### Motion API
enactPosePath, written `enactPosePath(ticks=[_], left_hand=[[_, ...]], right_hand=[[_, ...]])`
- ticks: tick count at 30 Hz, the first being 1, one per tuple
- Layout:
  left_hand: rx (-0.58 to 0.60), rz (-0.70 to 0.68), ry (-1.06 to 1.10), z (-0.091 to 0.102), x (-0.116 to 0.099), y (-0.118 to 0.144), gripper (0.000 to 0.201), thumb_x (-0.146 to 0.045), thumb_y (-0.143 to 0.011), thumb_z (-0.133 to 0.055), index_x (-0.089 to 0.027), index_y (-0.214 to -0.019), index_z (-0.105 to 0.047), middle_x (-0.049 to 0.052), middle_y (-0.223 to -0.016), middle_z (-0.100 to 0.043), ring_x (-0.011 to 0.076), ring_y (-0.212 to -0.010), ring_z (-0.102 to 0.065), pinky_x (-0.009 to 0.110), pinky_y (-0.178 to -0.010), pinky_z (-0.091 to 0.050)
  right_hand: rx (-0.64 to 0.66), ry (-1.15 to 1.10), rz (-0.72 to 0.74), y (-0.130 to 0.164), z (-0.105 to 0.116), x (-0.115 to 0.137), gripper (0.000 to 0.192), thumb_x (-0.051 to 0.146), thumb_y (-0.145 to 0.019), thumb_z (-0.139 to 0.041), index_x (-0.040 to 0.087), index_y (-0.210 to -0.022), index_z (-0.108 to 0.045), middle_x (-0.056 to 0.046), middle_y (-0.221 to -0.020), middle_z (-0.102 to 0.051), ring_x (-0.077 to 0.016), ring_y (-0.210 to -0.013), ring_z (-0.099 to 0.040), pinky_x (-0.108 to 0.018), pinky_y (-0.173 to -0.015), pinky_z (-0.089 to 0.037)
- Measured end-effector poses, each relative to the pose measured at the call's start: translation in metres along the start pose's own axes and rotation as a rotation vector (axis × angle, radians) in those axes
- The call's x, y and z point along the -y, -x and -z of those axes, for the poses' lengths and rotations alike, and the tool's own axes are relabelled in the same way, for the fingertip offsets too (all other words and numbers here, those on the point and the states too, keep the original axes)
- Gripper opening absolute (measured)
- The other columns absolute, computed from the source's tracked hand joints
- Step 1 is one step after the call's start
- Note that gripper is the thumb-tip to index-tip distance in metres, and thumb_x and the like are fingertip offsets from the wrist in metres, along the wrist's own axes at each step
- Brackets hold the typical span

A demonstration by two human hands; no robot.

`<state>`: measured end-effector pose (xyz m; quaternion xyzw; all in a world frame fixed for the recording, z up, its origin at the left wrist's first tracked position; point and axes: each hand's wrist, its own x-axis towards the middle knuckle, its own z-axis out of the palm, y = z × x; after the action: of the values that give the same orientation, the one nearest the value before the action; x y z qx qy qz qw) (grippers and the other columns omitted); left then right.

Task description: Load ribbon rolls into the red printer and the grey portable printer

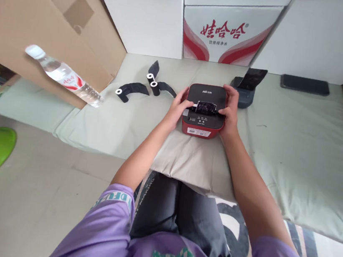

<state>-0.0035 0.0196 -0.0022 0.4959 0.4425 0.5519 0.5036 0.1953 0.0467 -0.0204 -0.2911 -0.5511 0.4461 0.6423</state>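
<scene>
Printer (204,109) clasped at both sides by left hand (179,104) and right hand (231,111) | rigid, smooth, judged light | side holds judged best | rolls (152,79) beside

The label printer (204,111) looks to be smooth plastic, matt black on its lid and glossy red round its base, with a white paper sticker on the front; it sits on a soft beige cloth pad (186,160) over a pale green cloth mat (297,153) with a fine woven look. The black ribbon rolls (152,81) seem thin and matt on white plastic cores, the water bottle (64,76) is clear shiny plastic, and the brown box (30,21) is rough matt cardboard beside smooth white cartons (148,20)
</scene>
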Motion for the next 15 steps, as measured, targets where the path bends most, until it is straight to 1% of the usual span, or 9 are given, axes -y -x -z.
enactPosePath(ticks=[2, 5, 8, 11, 15], left_hand=[[0.025, 0.089, 0.125, -0.004, -0.002, 0.000, 0.071, -0.030, -0.079, -0.067, -0.026, -0.149, -0.055, 0.004, -0.159, -0.059, 0.0312, -0.155, -0.048, 0.046, -0.129, -0.038], [0.032, 0.136, 0.222, -0.009, -0.010, 0.004, 0.073, -0.026, -0.075, -0.066, -0.028, -0.147, -0.056, 0.000, -0.157, -0.061, 0.0296, -0.154, -0.050, 0.045, -0.130, -0.039], [0.025, 0.164, 0.269, -0.010, -0.013, 0.006, 0.073, -0.025, -0.073, -0.066, -0.029, -0.146, -0.057, -0.001, -0.157, -0.062, 0.0289, -0.155, -0.049, 0.043, -0.130, -0.039], [0.031, 0.156, 0.262, -0.007, -0.007, 0.003, 0.075, -0.025, -0.072, -0.067, -0.030, -0.147, -0.057, -0.001, -0.157, -0.061, 0.0279, -0.156, -0.047, 0.041, -0.130, -0.038], [0.099, 0.086, 0.138, 0.001, 0.008, -0.007, 0.077, -0.029, -0.076, -0.065, -0.030, -0.152, -0.052, 0.002, -0.161, -0.058, 0.0275, -0.152, -0.052, 0.041, -0.122, -0.046]], right_hand=[[-0.003, -0.049, -0.016, 0.003, -0.001, 0.000, 0.070, 0.058, -0.067, -0.073, 0.035, -0.130, -0.053, -0.001, -0.144, -0.059, -0.0318, -0.148, -0.047, -0.054, -0.135, -0.031], [-0.016, -0.134, -0.075, 0.006, -0.004, 0.000, 0.076, 0.058, -0.064, -0.076, 0.037, -0.133, -0.052, 0.000, -0.142, -0.061, -0.0317, -0.147, -0.049, -0.055, -0.136, -0.028], [-0.040, -0.190, -0.121, 0.008, -0.005, 0.002, 0.075, 0.055, -0.063, -0.076, 0.037, -0.133, -0.054, 0.001, -0.138, -0.063, -0.0312, -0.145, -0.051, -0.056, -0.137, -0.027], [-0.051, -0.210, -0.129, 0.006, -0.003, 0.001, 0.071, 0.049, -0.063, -0.075, 0.035, -0.130, -0.056, 0.000, -0.135, -0.064, -0.0306, -0.142, -0.053, -0.055, -0.137, -0.028], [-0.006, -0.121, -0.107, 0.000, 0.006, -0.007, 0.073, 0.042, -0.062, -0.072, 0.034, -0.132, -0.054, -0.002, -0.141, -0.062, -0.0312, -0.145, -0.052, -0.056, -0.135, -0.031]])
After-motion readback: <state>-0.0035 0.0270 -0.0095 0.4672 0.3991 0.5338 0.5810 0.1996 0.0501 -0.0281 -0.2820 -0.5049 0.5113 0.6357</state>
